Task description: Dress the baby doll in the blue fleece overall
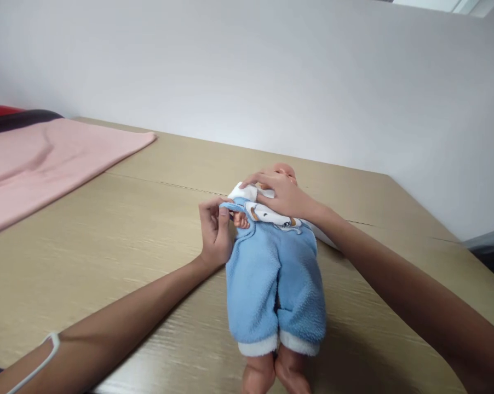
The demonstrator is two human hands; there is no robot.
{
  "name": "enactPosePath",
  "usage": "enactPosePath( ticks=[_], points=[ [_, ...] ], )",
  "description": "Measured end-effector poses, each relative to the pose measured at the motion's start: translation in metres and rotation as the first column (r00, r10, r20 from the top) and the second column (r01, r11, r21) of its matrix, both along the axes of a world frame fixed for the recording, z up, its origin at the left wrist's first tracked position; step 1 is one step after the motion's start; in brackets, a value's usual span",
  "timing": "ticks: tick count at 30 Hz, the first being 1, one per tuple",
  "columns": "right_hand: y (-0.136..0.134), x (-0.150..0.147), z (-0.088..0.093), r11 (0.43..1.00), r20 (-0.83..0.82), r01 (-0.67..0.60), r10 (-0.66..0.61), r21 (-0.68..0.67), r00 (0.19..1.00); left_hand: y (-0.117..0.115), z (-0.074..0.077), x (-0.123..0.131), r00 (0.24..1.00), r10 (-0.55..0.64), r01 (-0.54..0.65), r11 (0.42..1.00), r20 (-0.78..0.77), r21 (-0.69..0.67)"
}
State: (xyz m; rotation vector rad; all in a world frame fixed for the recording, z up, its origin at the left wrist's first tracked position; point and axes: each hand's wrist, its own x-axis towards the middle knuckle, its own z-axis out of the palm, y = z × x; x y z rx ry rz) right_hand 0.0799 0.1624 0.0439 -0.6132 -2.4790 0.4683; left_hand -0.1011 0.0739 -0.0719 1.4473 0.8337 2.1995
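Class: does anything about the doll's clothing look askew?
Yes. The blue romper is bunched at the chest of the doll: the left hand pinches its corner, and the right hand presses the rumpled white top.

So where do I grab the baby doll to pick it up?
Probably around its middle: the baby doll lies flat on its back on the table, feet nearest, so come from above, fingers down both sides of its waist. The chest is under the right hand.
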Motion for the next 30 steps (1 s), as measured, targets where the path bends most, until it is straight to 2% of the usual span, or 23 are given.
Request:
enactPosePath(
  ticks=[3, 5, 8, 11, 14, 17, 19, 21, 23, 26, 28, 30],
  points=[
    [-0.013, 0.010, 0.001, 0.989, -0.029, 0.105, -0.109, -0.106, 0.994, 0.001, 0.004, 0.000, 0.998, 0.034, -0.025, 0.990, 0.058, -0.138],
    [-0.022, 0.016, 0.001, 0.967, 0.021, 0.165, -0.164, -0.196, 0.986, 0.004, 0.005, -0.001, 0.995, 0.038, -0.017, 0.979, 0.097, -0.203],
    [-0.031, 0.022, -0.003, 0.930, 0.096, 0.162, -0.137, -0.331, 0.986, 0.009, 0.004, -0.005, 0.991, 0.059, -0.019, 0.954, 0.124, -0.300],
    [-0.029, 0.027, -0.014, 0.900, -0.064, 0.146, -0.188, -0.410, 0.980, 0.014, 0.001, -0.009, 0.990, 0.085, -0.040, 0.933, 0.109, -0.359],
    [-0.018, 0.032, -0.028, 0.865, -0.237, 0.156, -0.297, -0.476, 0.925, 0.018, -0.001, -0.012, 0.993, -0.031, 0.074, 0.924, 0.118, -0.376],
    [-0.006, 0.035, -0.042, 0.826, -0.305, 0.146, -0.357, -0.544, 0.883, 0.026, -0.003, -0.016, 0.968, -0.174, 0.232, 0.894, 0.180, -0.383],
    [-0.001, 0.035, -0.052, 0.786, -0.310, 0.126, -0.378, -0.605, 0.872, 0.032, -0.005, -0.020, 0.946, -0.223, 0.305, 0.861, 0.235, -0.407],
    [0.001, 0.035, -0.059, 0.750, -0.314, 0.096, -0.384, -0.654, 0.868, 0.039, -0.007, -0.024, 0.924, -0.254, 0.366, 0.803, 0.285, -0.470],
    [0.003, 0.034, -0.065, 0.728, -0.338, 0.052, -0.379, -0.684, 0.862, 0.045, -0.008, -0.027, 0.920, -0.258, 0.382, 0.761, 0.297, -0.524],
    [0.003, 0.036, -0.070, 0.701, -0.394, -0.010, -0.389, -0.713, 0.833, 0.050, -0.006, -0.031, 0.943, -0.259, 0.333, 0.778, 0.211, -0.532],
    [0.003, 0.037, -0.073, 0.697, -0.427, -0.029, -0.405, -0.716, 0.809, 0.053, -0.003, -0.033, 0.941, -0.303, 0.337, 0.786, 0.152, -0.518],
    [0.005, 0.037, -0.076, 0.696, -0.454, -0.051, -0.409, -0.717, 0.792, 0.056, -0.001, -0.036, 0.917, -0.366, 0.391, 0.754, 0.156, -0.528]
  ],
)
